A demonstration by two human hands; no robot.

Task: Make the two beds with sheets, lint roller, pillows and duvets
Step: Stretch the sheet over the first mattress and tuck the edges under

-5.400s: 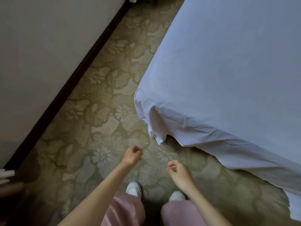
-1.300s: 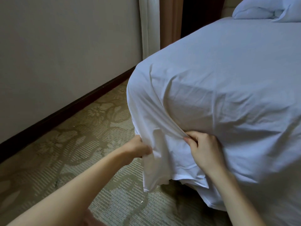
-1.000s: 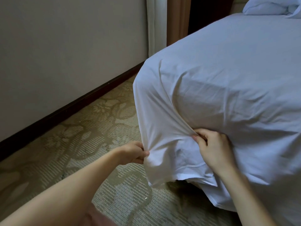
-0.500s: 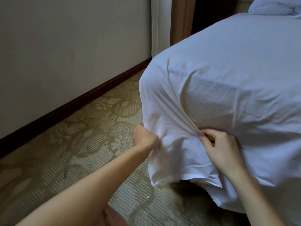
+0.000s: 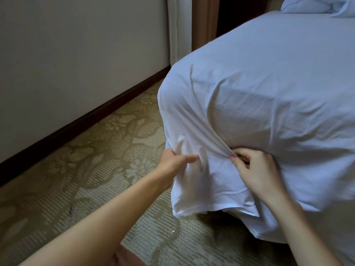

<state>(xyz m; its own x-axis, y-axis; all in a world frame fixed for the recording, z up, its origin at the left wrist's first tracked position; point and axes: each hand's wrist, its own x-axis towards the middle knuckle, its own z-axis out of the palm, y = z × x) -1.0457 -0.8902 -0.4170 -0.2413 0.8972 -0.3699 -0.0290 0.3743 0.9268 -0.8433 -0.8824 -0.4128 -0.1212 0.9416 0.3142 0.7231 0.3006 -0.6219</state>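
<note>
A white sheet (image 5: 259,77) covers the bed (image 5: 233,213). It lies flat on top and hangs down over the near corner. At that corner the cloth is bunched up and has many folds. Its bottom edge hangs loose just above the carpet (image 5: 92,169).

The left hand (image 5: 173,162) is at the left side of the corner. It pinches the hanging cloth, with the thumb on the outside and the other fingers tucked behind where they cannot be seen. The left arm is bare and reaches in from the bottom of the view.

The right hand (image 5: 255,169) is just to the right of it, near but not touching. Its fingers are curled tight around a bunch of the sheet. Long folds run up from this hand over the corner, so the cloth looks pulled tight there.

Far back on the bed, at the top right, lies a white pillow (image 5: 307,4).

The carpet is tan with a flower pattern. A plain wall (image 5: 76,54) stands on the left, with a dark strip (image 5: 92,116) along its bottom. A pale curtain (image 5: 178,25) hangs in the far corner beside the bed.
</note>
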